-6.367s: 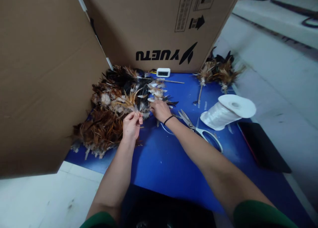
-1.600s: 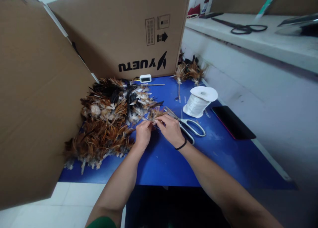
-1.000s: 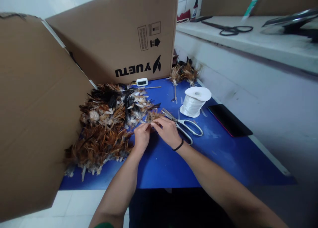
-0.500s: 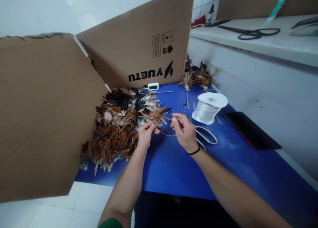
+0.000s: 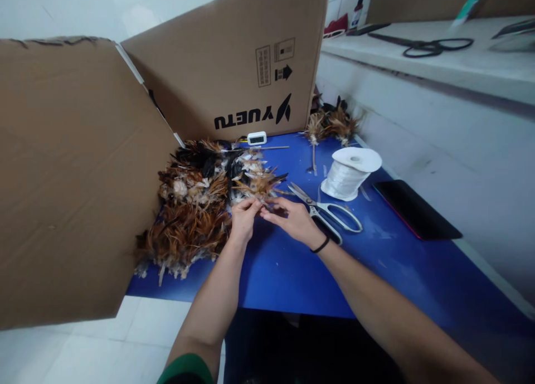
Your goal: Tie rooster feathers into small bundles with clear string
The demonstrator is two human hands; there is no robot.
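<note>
left hand [image 5: 244, 219] pinches wispy, splayed feathers [image 5: 259, 183] (tawny, pointed); right hand [image 5: 295, 219] alongside.

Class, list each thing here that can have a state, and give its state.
Left hand: pinching feather bundle
Right hand: at that bundle, grip unclear
White-handled scissors: slightly open
White spool: upright, wound
Black device: flat, unlit
Small display: reading illegible
Cardboard: standing, lettering upside down
Black-handled scissors: lying flat

Cardboard box [image 5: 196, 77]: upside-down "YUETU" lettering [image 5: 243, 118], black arrow [image 5: 287, 72]; smaller print [image 5: 263, 66] illegible.
</note>
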